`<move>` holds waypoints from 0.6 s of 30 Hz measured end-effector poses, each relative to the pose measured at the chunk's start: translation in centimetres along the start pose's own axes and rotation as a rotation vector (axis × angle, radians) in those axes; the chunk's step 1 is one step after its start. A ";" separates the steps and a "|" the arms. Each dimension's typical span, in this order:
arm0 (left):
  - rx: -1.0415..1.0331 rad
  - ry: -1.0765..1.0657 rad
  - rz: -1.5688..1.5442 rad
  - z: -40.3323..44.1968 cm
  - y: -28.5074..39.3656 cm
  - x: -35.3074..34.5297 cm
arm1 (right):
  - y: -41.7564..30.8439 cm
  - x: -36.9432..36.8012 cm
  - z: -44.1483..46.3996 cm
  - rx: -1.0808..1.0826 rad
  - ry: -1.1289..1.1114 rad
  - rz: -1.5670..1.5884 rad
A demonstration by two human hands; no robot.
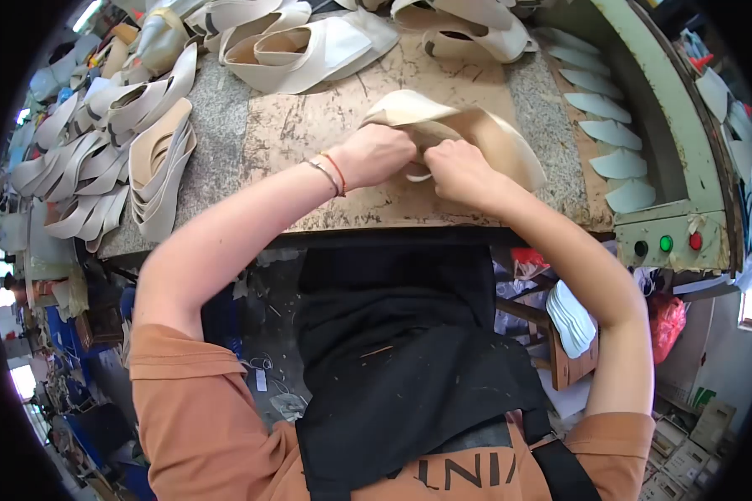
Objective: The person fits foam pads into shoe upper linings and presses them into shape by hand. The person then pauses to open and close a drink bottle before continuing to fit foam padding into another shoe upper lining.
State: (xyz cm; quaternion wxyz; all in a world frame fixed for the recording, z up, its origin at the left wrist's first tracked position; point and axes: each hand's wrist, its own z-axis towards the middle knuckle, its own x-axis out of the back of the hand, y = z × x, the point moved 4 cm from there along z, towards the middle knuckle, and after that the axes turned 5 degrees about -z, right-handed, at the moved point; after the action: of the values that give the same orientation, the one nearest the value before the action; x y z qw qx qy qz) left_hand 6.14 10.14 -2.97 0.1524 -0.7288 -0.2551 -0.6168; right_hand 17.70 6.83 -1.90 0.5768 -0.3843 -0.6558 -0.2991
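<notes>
A beige shoe upper (510, 146) is between my two hands over the wooden work board. My left hand (380, 156), with a bracelet and a red cord at the wrist, is closed on the upper's left edge. Close beside it, my right hand (459, 171) is also closed on the upper, fingers curled inward near the opening. The hands' inner sides nearly meet, and the fingertips are mostly hidden. Part of the upper's edge curves up behind both hands and looks slightly blurred.
Stacked shoe uppers (309, 54) lie at the back of the board, with more uppers (159, 167) at the left. Pale curved pieces (612, 134) line the right side beside a green machine frame (677, 108) with buttons (666, 243). White pieces (570, 321) rest on a stool below.
</notes>
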 end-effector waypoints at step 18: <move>0.096 -0.056 0.016 3.6 -0.2 -0.1 | 2.1 -0.1 1.1 -0.140 0.016 0.106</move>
State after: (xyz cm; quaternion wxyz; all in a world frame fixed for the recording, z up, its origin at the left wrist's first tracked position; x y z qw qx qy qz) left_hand 8.95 12.21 -3.75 0.1850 -0.7396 -0.2829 -0.5821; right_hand 18.95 8.85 -2.24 0.5687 -0.4555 -0.6074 -0.3166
